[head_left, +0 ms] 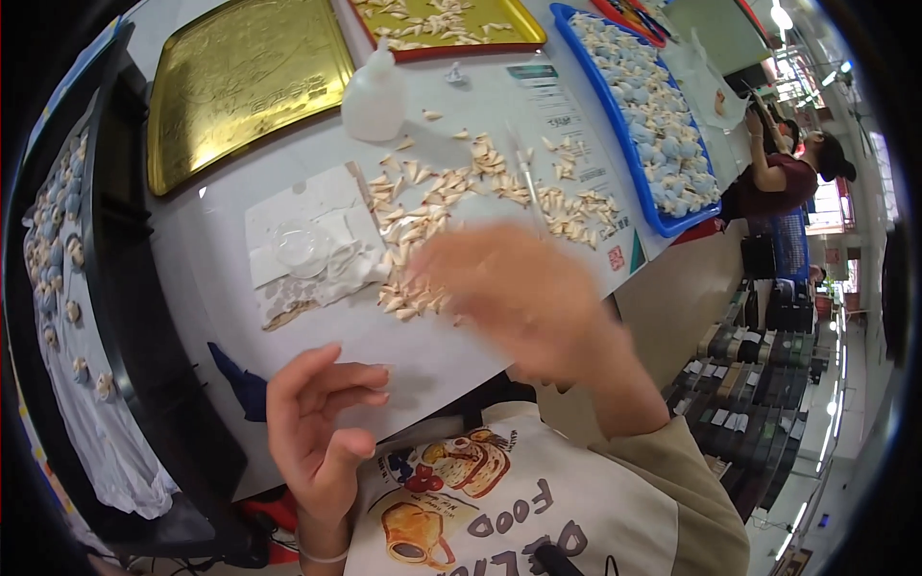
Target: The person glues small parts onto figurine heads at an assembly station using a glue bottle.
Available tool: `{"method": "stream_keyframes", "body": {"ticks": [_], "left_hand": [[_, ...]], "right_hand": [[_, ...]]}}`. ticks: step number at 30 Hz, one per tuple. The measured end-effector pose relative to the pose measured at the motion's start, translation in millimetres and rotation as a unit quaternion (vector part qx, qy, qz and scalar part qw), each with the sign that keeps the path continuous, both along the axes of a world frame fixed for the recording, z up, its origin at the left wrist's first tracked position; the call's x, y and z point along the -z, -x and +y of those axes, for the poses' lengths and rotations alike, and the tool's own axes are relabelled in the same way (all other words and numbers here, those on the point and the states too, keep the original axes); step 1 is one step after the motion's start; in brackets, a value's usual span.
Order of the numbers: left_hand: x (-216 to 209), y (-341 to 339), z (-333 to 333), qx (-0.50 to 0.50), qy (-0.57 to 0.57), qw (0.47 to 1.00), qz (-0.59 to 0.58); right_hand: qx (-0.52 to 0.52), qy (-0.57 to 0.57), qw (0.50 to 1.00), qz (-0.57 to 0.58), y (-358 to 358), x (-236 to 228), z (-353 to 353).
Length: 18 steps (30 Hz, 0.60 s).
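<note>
Over the near side of a loose pile of small cream cone-shaped pieces [413,226] is my right hand [514,288], smeared by motion. Its fingertips are too blurred to show whether they hold anything. My left hand [322,422] hovers by the table's near edge, palm turned inward, fingers bent but apart, with nothing seen in it. Left of the pile lies a damp-looking white tissue [336,254] on a flat white sheet, bearing a small clear round dish [300,245]. A slim brush-like tool [526,178] lies among the cones. Behind them stands a translucent white squeeze bottle [376,101].
A gold tray [250,86] lies far left; another red-rimmed gold tray [451,43] holds more cones. Rightward, a blue tray [569,58] is full of pale blue and cream pieces. A black rack [144,317] stands at left. Another person [778,173] works at far right.
</note>
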State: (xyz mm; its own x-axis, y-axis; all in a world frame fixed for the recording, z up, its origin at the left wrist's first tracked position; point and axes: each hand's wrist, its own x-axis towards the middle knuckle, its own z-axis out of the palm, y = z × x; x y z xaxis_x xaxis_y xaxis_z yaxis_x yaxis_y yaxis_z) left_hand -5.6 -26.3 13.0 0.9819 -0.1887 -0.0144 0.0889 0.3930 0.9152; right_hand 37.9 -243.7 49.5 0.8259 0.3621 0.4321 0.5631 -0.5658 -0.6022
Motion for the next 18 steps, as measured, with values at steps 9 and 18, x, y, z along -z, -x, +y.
{"method": "stream_keyframes", "body": {"ticks": [9,18], "left_hand": [[-2,4,4,0.01,-0.115,0.991,-0.064],[-86,29,81,0.144,-0.266,0.896,-0.325]], "right_hand": [[0.367,0.272,0.889,-0.023,-25,-14,-197],[0.366,0.353,0.861,-0.026,-13,-8,-263]]}}
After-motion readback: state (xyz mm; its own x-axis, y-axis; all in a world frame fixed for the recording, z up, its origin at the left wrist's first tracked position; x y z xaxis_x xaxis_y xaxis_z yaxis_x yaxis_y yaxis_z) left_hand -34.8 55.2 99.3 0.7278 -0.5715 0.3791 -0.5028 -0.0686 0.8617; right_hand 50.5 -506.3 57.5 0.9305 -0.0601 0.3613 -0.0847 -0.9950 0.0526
